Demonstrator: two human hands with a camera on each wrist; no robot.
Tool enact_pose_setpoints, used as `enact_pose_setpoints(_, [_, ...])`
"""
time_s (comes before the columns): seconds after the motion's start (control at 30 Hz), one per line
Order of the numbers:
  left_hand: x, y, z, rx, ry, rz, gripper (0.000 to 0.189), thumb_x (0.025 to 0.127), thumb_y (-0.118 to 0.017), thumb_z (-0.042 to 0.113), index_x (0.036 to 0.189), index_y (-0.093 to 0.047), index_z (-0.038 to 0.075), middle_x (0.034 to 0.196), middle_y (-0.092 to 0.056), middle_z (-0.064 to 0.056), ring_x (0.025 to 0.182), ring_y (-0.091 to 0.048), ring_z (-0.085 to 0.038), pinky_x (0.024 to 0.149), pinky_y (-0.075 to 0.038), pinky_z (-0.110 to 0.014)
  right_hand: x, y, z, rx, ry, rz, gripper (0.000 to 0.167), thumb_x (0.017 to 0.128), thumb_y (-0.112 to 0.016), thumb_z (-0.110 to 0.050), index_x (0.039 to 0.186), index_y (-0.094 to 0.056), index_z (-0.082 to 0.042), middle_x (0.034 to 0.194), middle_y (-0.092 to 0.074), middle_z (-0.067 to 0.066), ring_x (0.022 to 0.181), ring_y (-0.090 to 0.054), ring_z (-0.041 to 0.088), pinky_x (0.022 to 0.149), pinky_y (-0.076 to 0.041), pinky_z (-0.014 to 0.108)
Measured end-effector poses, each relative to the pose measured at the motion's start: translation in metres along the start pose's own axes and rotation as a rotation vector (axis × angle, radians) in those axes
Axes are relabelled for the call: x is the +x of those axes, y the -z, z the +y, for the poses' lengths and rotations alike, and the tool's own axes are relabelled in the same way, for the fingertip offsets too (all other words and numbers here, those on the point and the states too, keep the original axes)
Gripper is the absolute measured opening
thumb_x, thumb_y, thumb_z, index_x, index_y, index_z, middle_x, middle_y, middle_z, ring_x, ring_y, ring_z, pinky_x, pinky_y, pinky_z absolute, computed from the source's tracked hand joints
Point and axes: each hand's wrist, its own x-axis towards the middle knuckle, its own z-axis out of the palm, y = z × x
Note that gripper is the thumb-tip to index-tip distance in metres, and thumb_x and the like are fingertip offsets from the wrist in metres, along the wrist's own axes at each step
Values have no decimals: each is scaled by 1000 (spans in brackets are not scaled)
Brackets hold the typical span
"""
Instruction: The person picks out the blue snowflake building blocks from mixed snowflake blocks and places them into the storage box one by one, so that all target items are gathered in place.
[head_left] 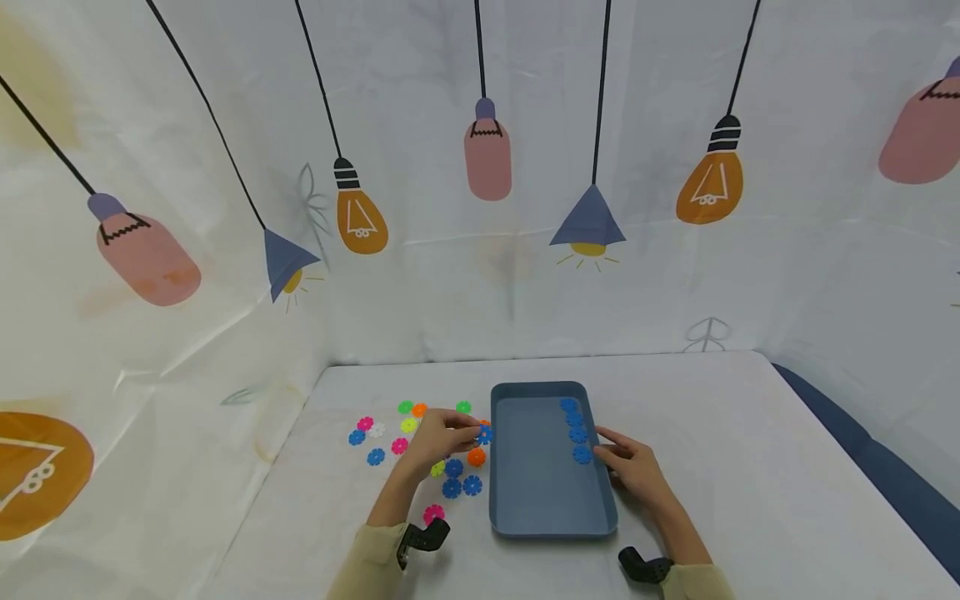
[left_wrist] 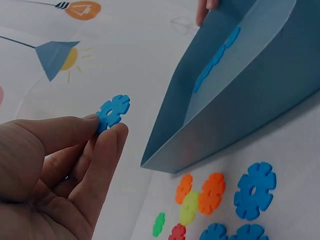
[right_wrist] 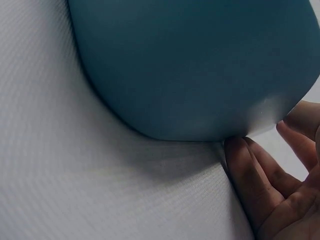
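My left hand (head_left: pixel 442 435) pinches a blue flower-shaped plastic piece (left_wrist: pixel 114 111) between thumb and fingertips, just left of the blue-grey tray (head_left: pixel 551 517). In the left wrist view the piece is apart from the tray wall. Along the tray's right side lies a column of several blue flower pieces (head_left: pixel 577 435). My right hand (head_left: pixel 637 475) holds the tray's right edge, its fingertips (right_wrist: pixel 242 155) against the outer side near the table. Under and around my left hand are loose flower pieces, among them an orange one (head_left: pixel 476 457) and a blue one (head_left: pixel 472 485); the hand hides some.
More flower pieces in pink, white, green, yellow and blue lie scattered left of the tray, including a pink piece (head_left: pixel 433 514) near the front. The white table (head_left: pixel 720 433) meets a lamp-printed sheet (head_left: pixel 420 317) behind. A dark blue seat edge (head_left: pixel 862 450) shows at right.
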Motion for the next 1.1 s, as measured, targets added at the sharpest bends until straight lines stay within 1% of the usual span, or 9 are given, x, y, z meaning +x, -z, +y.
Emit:
enact_pose_setpoints(0.13, [4, -7, 2, -1, -20, -39, 24, 89, -72, 14, 102, -70, -6, 89, -68, -11, 77, -70, -24, 72, -58, -35, 0, -1, 0, 9, -6, -1, 51, 92, -67, -22, 140, -53, -10, 118, -64, 20, 91, -62, 23, 68, -51, 32])
enact_pose_setpoints(0.23, [6, -12, 5, 0, -30, -61, 21, 90, -71, 12, 101, -71, -6, 90, -68, -11, 75, -69, -24, 71, -58, -33, 0, -1, -1, 7, -7, 0, 52, 92, -68, -23, 140, -53, -9, 118, -64, 20, 91, -62, 23, 68, -51, 32])
enact_pose_setpoints(0.33, [8, -18, 6, 9, -37, -74, 19, 89, -72, 12, 98, -72, -4, 89, -68, -11, 73, -69, -21, 69, -58, -31, -1, -1, -1, 5, -4, -2, 53, 92, -68, -23, 140, -53, -9, 118, -64, 20, 89, -62, 23, 67, -50, 32])
enact_pose_setpoints(0.53, [16, -32, 6, 26, -37, -89, 18, 88, -73, 11, 97, -72, -4, 86, -68, -10, 74, -69, -23, 69, -58, -32, 0, -1, -1, 2, -4, -6, 52, 92, -68, -22, 140, -53, -8, 116, -65, 19, 87, -62, 22, 66, -50, 32])
enact_pose_setpoints(0.7, [20, -44, 9, 42, -61, -109, 14, 87, -74, 10, 94, -73, -2, 85, -69, -8, 73, -69, -23, 68, -58, -31, 3, 0, -3, 7, 11, -6, 51, 92, -68, -22, 139, -54, -8, 116, -65, 20, 87, -62, 22, 65, -51, 32])
enact_pose_setpoints(0.83, [22, -55, 14, 27, -70, -135, 12, 86, -74, 10, 92, -74, -1, 84, -69, -8, 71, -69, -21, 68, -58, -32, 4, 1, -4, 3, 22, -9, 52, 93, -68, -24, 140, -53, -7, 117, -64, 21, 86, -61, 22, 64, -51, 32])
enact_pose_setpoints(0.97, [24, -67, 16, 48, -80, -164, 9, 86, -75, 10, 90, -75, 2, 82, -69, -6, 70, -70, -19, 68, -58, -36, 2, 1, -3, 0, 15, -13, 53, 93, -68, -25, 140, -52, -7, 117, -65, 20, 86, -62, 21, 65, -51, 31])
enact_pose_setpoints(1.03, [27, -72, 16, 51, -90, -185, 8, 86, -75, 9, 90, -75, 2, 81, -69, -6, 69, -70, -19, 69, -58, -39, 2, 1, -3, 4, 11, -10, 52, 93, -68, -24, 140, -53, -8, 116, -65, 19, 87, -62, 22, 65, -51, 31])
enact_pose_setpoints(1.1, [29, -78, 16, 56, -97, -208, 8, 86, -75, 9, 89, -75, 1, 80, -70, -5, 68, -69, -18, 68, -58, -39, 2, 1, -2, 4, 15, -9, 52, 93, -68, -24, 140, -53, -8, 116, -65, 19, 87, -63, 22, 65, -51, 31])
